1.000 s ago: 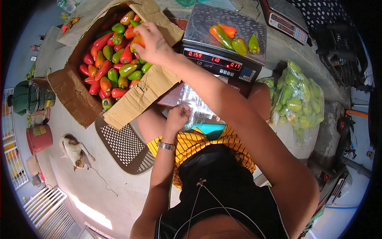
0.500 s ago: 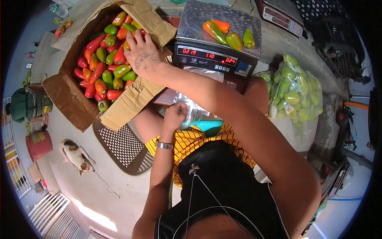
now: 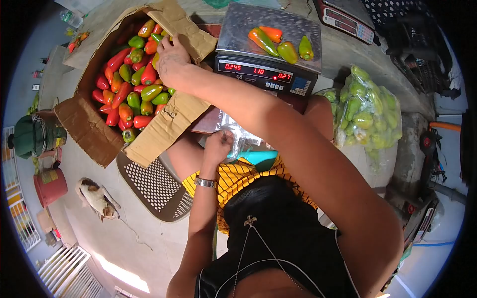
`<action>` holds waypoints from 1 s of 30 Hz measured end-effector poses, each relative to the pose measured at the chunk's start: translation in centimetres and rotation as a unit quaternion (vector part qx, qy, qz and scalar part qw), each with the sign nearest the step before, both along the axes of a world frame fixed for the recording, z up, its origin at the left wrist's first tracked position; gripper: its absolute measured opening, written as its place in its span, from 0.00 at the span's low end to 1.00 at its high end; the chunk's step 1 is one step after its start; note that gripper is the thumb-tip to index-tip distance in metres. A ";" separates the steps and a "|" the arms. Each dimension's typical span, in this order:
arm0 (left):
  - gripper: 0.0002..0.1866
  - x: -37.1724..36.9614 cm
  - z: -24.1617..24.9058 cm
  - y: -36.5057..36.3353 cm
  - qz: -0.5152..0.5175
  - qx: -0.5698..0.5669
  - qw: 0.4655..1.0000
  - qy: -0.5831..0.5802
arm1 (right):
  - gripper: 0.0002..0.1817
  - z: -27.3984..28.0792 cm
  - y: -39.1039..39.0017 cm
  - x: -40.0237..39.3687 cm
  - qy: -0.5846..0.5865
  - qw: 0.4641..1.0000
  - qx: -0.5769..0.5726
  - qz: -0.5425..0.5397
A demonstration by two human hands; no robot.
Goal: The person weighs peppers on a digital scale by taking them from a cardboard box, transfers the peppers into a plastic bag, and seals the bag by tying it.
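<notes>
My right hand [image 3: 172, 60] reaches over a cardboard box [image 3: 166, 126] of red, green and orange peppers [image 3: 120, 94]. Its fingers are apart, tips down among the peppers beside a yellowish one; what lies under the palm is hidden. Close to my lap, my left hand [image 3: 218, 145] is closed on a clear plastic bag [image 3: 239, 136]. On the metal plate of a digital scale [image 3: 238, 30] lie several peppers, among them an orange-green one [image 3: 263, 41] and a green one [image 3: 305, 48]. The scale's red display [image 3: 256, 71] is lit.
A clear bag of pale green vegetables [image 3: 365, 111] stands right of the scale. A second scale [image 3: 344, 22] is at the upper right. Below the box are a brown perforated plastic basket [image 3: 154, 186] and a cat [image 3: 97, 198] lying on the floor. A red bucket [image 3: 49, 186] stands further left.
My right hand has shifted slightly up and left, deeper over the peppers. The scale's first reading rose from 0.219 to 0.245. My left hand stays on the plastic bag.
</notes>
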State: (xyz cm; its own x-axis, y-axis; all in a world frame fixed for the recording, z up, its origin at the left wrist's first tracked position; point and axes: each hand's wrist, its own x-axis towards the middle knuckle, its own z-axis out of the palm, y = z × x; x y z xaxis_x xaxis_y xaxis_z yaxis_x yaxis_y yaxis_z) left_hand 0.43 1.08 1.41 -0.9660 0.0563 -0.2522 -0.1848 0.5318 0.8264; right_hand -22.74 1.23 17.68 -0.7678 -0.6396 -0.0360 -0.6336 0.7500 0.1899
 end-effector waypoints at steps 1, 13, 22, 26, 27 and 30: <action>0.07 -0.1 0.2 0.0 -0.004 -0.005 1.000 -0.006 | 0.29 -0.5 0.2 0.2 0.002 1.000 -0.030 -0.003; 0.08 -0.2 1.2 0.3 -0.003 -0.030 1.000 -0.008 | 0.38 -3.5 2.1 2.0 -0.018 0.919 -0.394 0.020; 0.08 0.0 -1.7 -0.1 -0.001 0.019 1.000 0.020 | 0.39 -4.7 2.1 2.4 0.053 0.911 -0.406 0.042; 0.09 0.0 -2.4 -0.3 -0.006 0.000 1.000 0.025 | 0.38 -4.6 2.1 2.6 0.055 0.922 -0.382 0.039; 0.09 0.0 -2.2 -0.3 -0.005 0.007 1.000 0.024 | 0.38 -4.5 2.1 2.6 0.053 0.923 -0.379 0.039; 0.11 0.0 -1.9 -0.2 -0.002 0.017 1.000 0.022 | 0.38 -4.4 2.2 2.7 0.054 0.924 -0.376 0.040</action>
